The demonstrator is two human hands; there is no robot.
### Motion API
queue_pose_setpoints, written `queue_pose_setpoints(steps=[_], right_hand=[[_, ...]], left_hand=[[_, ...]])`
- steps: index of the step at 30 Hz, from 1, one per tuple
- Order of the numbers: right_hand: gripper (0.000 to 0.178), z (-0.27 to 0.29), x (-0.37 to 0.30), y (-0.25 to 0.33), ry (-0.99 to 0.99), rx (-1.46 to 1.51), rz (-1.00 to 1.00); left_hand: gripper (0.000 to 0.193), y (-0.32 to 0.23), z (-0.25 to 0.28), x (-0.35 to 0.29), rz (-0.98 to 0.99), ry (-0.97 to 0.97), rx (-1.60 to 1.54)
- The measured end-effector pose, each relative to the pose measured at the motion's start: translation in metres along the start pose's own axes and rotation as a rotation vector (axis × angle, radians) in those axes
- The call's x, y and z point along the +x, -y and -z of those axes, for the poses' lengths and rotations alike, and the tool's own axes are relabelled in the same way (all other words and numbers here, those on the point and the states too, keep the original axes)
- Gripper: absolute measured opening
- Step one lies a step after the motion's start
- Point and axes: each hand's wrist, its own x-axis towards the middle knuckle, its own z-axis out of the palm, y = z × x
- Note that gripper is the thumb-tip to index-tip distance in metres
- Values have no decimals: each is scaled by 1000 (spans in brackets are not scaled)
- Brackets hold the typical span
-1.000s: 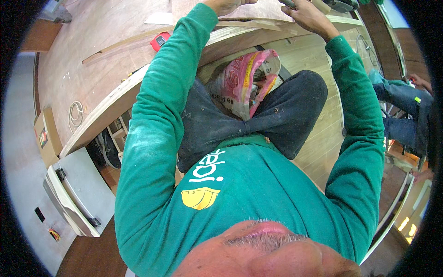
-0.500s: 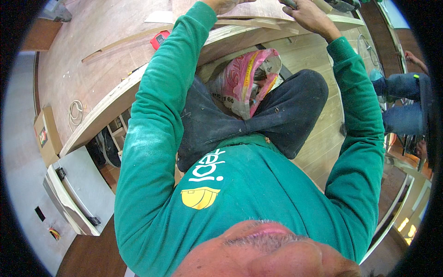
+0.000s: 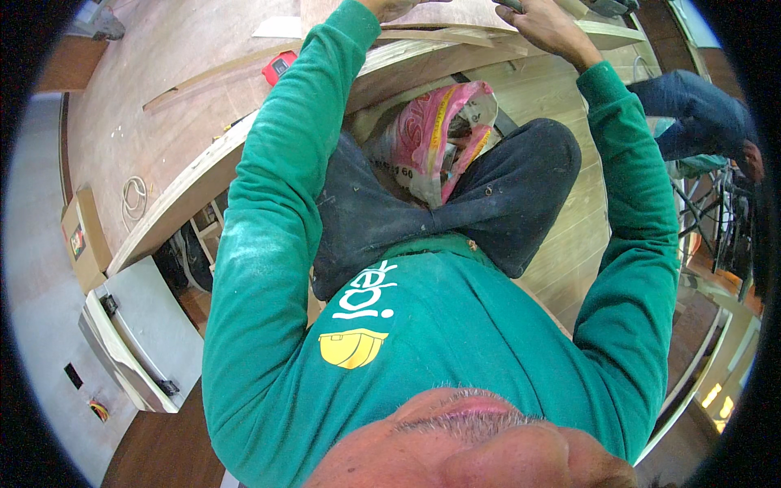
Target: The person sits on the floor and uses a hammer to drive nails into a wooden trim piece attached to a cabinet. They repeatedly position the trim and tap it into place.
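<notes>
Right of the red tape measure [image 3: 279, 68], your left hand [image 3: 390, 8] is cut off, its grip impossible to tell, while farther right your right hand [image 3: 543, 26] grips a dark object [image 3: 511, 6], apparently mid-handwork above the wooden surface [image 3: 195, 77], calling next for steady control.

A pale coiled cord [image 3: 126, 199] lies near a cardboard box [image 3: 91, 244] — well apart, a red tape measure [image 3: 279, 68].
</notes>
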Motion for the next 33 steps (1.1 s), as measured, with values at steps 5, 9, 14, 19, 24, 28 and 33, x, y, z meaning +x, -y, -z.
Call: queue_pose_setpoints(steps=[5, 9, 14, 19, 24, 28, 33], right_hand=[[28, 1, -3, -3, 386, 503, -320], [22, -8, -3, -10, 355, 795, -378], [21, -4, 13, -16, 86, -251, -53], [20, 3, 5, -11, 68, -470, -208], [16, -16, 10, -44, -224, -591, 68], [13, -23, 14, -62, -105, -590, 3], [8, -30, 7, -92, -253, -587, 240]], left_hand=[[26, -45, -11, -11, 263, -140, -458], [29, -50, -8, -13, 233, -122, -241], [30, 17, -17, -4, -181, -271, 536], [23, 17, -37, 12, -116, -262, 551], [24, 8, -40, 13, -124, -265, 473], [28, -8, -31, 6, 96, -224, 359], [27, -7, -21, 2, 100, -235, 342]])
